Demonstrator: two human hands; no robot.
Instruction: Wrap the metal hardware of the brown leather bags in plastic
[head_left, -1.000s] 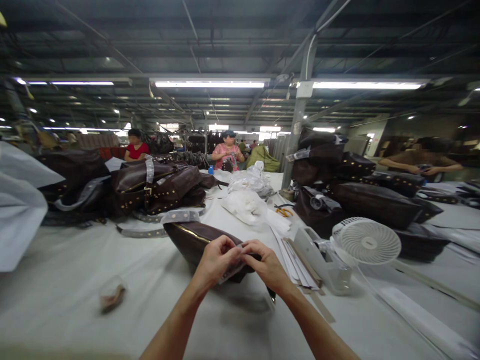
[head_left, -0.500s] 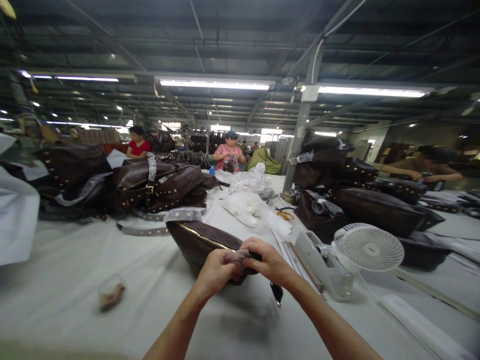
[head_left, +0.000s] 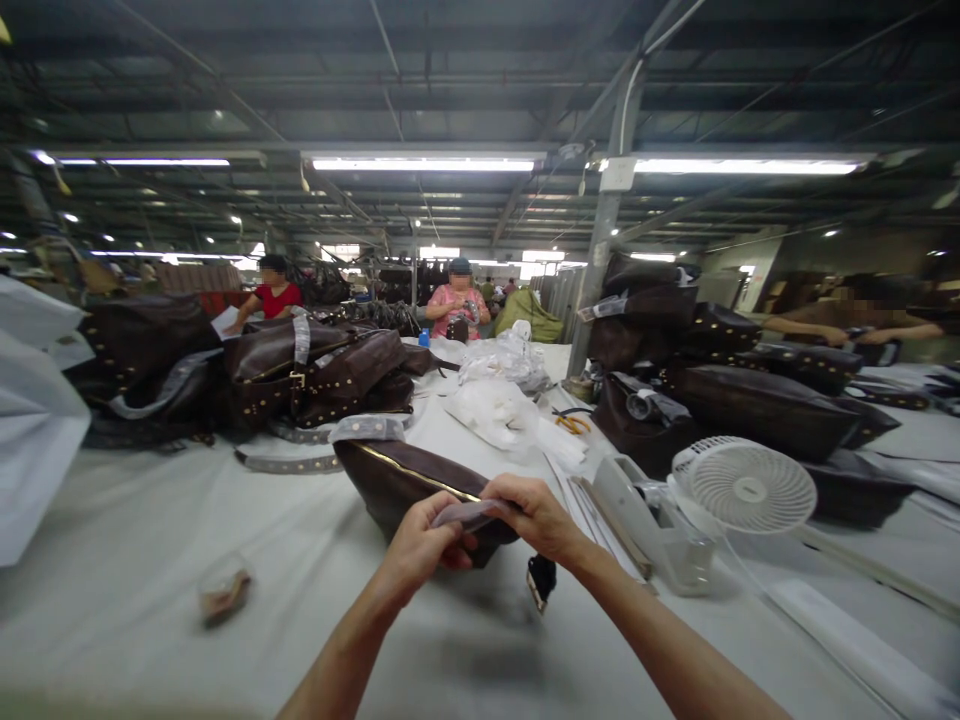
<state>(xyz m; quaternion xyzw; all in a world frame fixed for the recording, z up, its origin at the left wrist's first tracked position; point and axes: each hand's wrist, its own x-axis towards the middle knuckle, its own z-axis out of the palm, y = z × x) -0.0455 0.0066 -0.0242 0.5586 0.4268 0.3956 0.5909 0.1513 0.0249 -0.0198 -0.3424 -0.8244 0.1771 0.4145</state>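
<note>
A dark brown leather handbag point(head_left: 405, 475) with a gold zipper along its top lies on the white-covered table point(head_left: 315, 570). At its near right end, my left hand point(head_left: 427, 540) pinches one end of a pale translucent wrapping strip point(head_left: 469, 513). My right hand point(head_left: 534, 512) is closed on the strip's other end, so it spans the gap between my fingers. Whether a strap lies inside it I cannot tell. Below my right hand hangs a black strap end with a metal buckle point(head_left: 540, 583). A film-wrapped strap point(head_left: 367, 430) rests across the bag's far end.
Brown studded bags are piled at left point(head_left: 315, 370) and right point(head_left: 757, 410). A white fan point(head_left: 746, 490) stands beside a grey plastic holder point(head_left: 660, 530). Crumpled white plastic point(head_left: 495, 410) and yellow-handled scissors point(head_left: 574, 424) lie beyond the handbag. Several co-workers are in the background.
My left hand has moved slightly left and down, away from my right. More of the pale strip shows between them. The hanging buckle has swung a little left.
</note>
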